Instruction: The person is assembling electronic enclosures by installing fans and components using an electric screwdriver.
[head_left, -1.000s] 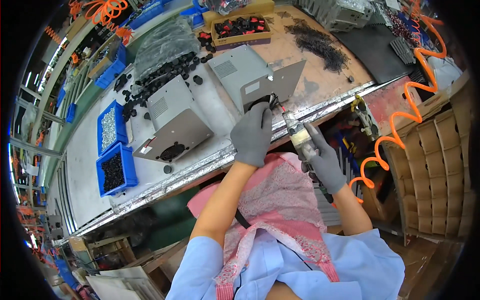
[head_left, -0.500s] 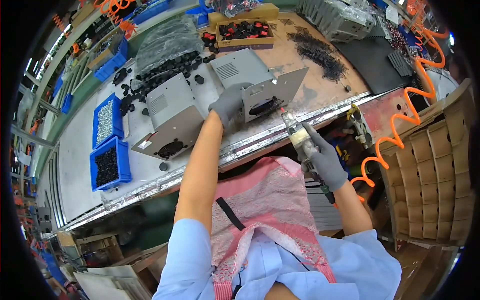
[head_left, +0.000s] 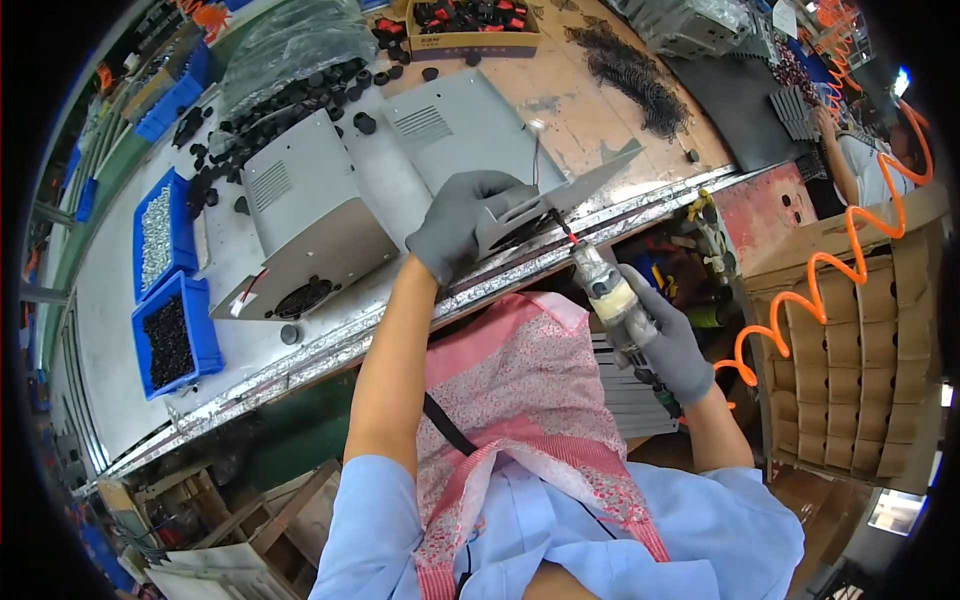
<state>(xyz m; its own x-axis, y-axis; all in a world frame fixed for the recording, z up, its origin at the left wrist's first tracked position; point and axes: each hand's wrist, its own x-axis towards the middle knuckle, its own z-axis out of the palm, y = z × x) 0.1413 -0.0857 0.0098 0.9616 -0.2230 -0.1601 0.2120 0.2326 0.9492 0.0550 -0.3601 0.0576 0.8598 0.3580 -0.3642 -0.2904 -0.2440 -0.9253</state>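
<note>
My left hand (head_left: 465, 225), in a grey glove, grips the edge of a bent grey sheet-metal housing (head_left: 470, 125) at the bench's front edge. The housing's end panel (head_left: 595, 188) leans toward me, with a dark round fan opening partly hidden beside my fingers. Wrapped round an air screwdriver (head_left: 608, 292) is my gloved right hand (head_left: 672, 345). The tool's red-tipped bit points up at the panel beside the opening; whether it sits on a screw is too small to tell. A second grey housing (head_left: 325, 190) with a black fan grille (head_left: 303, 298) stands at left.
Blue bins of silvery screws (head_left: 157, 235) and black screws (head_left: 168, 343) stand at left. Black caps (head_left: 320, 102) lie behind the housings, near a carton (head_left: 473, 43) of red-black parts. An orange coiled hose (head_left: 822, 285) hangs at right by cardboard dividers (head_left: 835, 360). Another person's arm (head_left: 838, 155) shows far right.
The housing's end panel has tipped toward me under my left hand. My right hand has brought the screwdriver's bit up to the panel. The whole view has shifted slightly.
</note>
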